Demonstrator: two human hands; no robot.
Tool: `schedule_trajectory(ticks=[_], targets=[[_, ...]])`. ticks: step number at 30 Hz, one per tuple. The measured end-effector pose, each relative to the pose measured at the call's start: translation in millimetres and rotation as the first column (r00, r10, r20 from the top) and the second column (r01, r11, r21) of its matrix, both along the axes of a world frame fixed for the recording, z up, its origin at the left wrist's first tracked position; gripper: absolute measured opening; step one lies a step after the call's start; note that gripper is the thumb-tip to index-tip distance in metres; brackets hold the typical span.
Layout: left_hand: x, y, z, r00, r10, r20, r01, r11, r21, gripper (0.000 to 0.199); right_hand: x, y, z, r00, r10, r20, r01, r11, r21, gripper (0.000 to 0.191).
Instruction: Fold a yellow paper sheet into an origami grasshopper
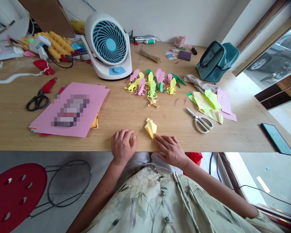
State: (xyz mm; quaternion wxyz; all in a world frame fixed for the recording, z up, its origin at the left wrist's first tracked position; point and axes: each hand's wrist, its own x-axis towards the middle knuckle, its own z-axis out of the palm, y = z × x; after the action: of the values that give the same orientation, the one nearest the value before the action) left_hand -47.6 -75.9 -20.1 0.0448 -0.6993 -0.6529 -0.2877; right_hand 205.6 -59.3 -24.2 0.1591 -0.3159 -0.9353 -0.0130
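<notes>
A small pale yellow folded paper, shaped like a pointed kite with a narrow top, lies on the table near the front edge. My right hand reaches in from the right, fingers stretched out together, fingertips touching the paper's lower right side by its point. Left of the paper and apart from it, my left hand rests on the table edge with its fingers curled under and the thumb out to the side; nothing shows in it. Farther back stands a cluster of pink, yellow and green origami figures.
White-handled scissors and paper scraps lie to the right, a phone beyond. Pink sheets and black-handled shears are on the left. Behind are a fan, a bundle of sticks and a teal bag.
</notes>
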Motion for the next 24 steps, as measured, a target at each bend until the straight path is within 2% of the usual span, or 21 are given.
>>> schedule_trajectory(ticks=[6, 13, 15, 17, 21, 24], targets=[[0, 1, -0.5, 1.0, -0.002, -0.007, 0.002, 1.0, -0.005, 0.019, -3, -1, 2.3, 0.992, -0.115, 0.058, 0.116, 0.993, -0.012, 0.064], [-1, 1, 3.3, 0.999, -0.033, 0.03, 0.034, 0.999, -0.037, 0.018, -25, -7, 8.7, 0.972, -0.232, 0.043, 0.235, 0.969, -0.078, 0.067], [1, 1, 8.3, 0.994, -0.092, 0.053, 0.095, 0.994, -0.053, 0.021, -30, -8, 10.7, 0.968, -0.251, 0.025, 0.253, 0.964, -0.084, 0.065], [7, 3, 13.9, 0.977, -0.207, 0.055, 0.21, 0.976, -0.056, 0.028, -31, -9, 13.1, 0.964, -0.267, -0.003, 0.265, 0.958, -0.11, 0.057], [26, 10, 19.0, 0.879, -0.472, -0.071, 0.468, 0.881, -0.068, 0.043, -25, -4, 17.1, 0.948, -0.311, -0.073, 0.289, 0.932, -0.22, 0.036], [37, 16, 15.2, 0.841, -0.521, -0.147, 0.509, 0.853, -0.115, 0.037, -19, 1, 20.0, 0.941, -0.316, -0.12, 0.275, 0.921, -0.276, 0.036]])
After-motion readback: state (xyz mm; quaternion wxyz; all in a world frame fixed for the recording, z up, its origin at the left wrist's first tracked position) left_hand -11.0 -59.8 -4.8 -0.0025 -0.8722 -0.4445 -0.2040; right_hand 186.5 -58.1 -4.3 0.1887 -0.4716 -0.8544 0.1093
